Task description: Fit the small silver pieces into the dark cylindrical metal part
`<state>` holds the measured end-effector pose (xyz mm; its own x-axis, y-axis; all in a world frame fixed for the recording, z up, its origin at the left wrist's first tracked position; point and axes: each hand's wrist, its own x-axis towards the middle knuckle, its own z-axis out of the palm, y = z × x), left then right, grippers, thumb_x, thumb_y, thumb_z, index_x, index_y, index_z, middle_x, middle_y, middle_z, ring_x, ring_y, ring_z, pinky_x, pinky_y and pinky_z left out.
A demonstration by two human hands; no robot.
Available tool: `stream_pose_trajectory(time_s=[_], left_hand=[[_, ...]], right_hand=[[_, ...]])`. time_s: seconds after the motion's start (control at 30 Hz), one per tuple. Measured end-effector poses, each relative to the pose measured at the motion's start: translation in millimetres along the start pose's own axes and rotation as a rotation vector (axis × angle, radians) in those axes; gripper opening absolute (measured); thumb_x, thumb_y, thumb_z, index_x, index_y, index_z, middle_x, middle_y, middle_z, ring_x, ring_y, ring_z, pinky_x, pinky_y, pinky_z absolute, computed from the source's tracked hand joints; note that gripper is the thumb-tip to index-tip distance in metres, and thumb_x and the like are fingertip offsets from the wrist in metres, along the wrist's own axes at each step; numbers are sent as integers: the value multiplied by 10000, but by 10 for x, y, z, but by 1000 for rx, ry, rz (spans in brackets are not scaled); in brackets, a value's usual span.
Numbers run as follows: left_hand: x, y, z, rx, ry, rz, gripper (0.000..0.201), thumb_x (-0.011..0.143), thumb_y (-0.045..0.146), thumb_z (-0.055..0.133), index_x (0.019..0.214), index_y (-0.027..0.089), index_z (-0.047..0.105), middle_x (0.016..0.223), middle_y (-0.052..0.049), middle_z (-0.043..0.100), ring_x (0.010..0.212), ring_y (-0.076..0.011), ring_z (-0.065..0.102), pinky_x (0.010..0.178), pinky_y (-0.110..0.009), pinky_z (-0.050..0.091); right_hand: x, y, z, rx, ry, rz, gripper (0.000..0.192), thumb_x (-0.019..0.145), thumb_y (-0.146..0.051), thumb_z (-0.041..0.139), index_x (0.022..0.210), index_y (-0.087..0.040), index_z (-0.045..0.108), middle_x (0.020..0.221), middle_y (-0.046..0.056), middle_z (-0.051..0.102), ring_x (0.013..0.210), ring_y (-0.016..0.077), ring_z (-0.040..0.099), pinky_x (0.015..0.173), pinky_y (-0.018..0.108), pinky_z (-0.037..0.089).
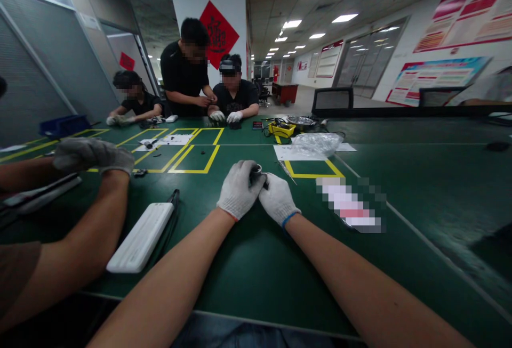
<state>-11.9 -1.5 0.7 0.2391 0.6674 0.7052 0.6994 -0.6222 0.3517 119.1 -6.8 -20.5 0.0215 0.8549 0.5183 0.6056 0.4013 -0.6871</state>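
Both gloved hands, left hand and right hand, close together on a small dark part above the green desk; apparently light and rigid, best pinched at its edges.

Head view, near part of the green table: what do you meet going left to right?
Co-worker's gloved hand → white flat case → left hand → small dark part in both hands → right hand → yellow-taped square.
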Motion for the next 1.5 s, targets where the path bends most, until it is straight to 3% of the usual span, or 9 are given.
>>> stream_pose_trajectory(time_s=[0.6,0.93,1.5], left_hand=[[15,15,-44,-21,52,-76,161,858,289,708,932,221,582,917,-33,635,891,-213,627,798,-346,526],[27,-11,-43,20,87,-86,190,836,310,729,874,222,565,874,-23,619,847,-204,613,761,-332,509],[20,-7,-52,25,71,-66,160,857,276,712,930,220,581,934,-35,620,909,-217,613,805,-339,508]], right_hand=[[-5,-35,27,-57,-21,34,100,815,-168,571,778,-195,659,836,72,713,784,204,630,697,279,449],[-11,4,37,-51,-39,-45,105,808,-151,565,762,-200,646,847,69,705,781,201,613,718,280,449],[-4,7,26,-43,-22,-18,131,807,-192,565,687,-201,615,743,34,665,697,173,553,654,274,392]])
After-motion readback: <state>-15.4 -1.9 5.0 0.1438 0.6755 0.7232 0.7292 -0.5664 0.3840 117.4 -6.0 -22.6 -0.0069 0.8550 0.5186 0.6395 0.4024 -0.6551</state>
